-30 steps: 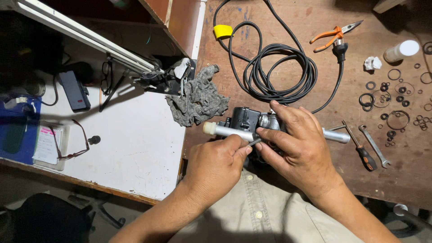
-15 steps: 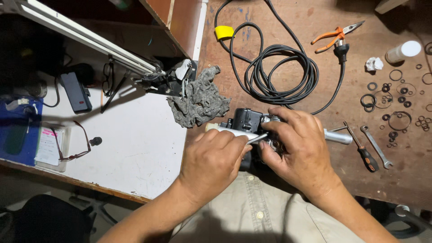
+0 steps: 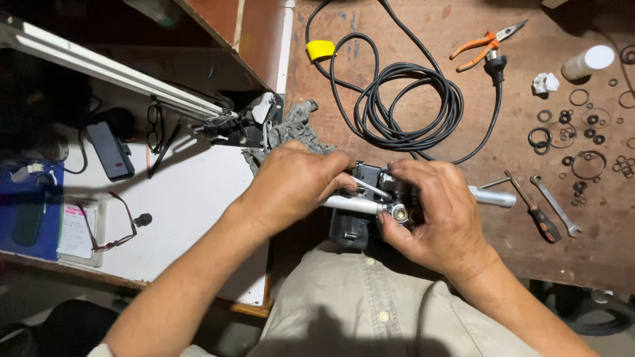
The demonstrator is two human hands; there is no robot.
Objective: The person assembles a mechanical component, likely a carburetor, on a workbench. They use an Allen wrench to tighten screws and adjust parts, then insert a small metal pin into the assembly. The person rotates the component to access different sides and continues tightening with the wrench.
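Note:
A dark power-tool body (image 3: 360, 221) with a silver metal tube (image 3: 493, 196) running through it lies at the near edge of the brown workbench (image 3: 423, 39). My left hand (image 3: 294, 182) covers the tool's left end, its fingers pinching a thin metal rod (image 3: 370, 188). My right hand (image 3: 433, 211) wraps the tool's right side, with the thumb pressed by a small round metal part (image 3: 399, 211). Both hands hide most of the tool.
A coiled black cable (image 3: 403, 106) with a plug lies behind the tool, orange pliers (image 3: 486, 43) beyond it. A screwdriver (image 3: 536, 215), a wrench (image 3: 555, 206) and several black rings (image 3: 582, 139) sit to the right. A grey rag (image 3: 291, 129) lies left; glasses (image 3: 109, 221) rest on the white board.
My left hand has slid right along the tube and now covers the tool's left end. The right hand stays wrapped on the tool, shifted slightly.

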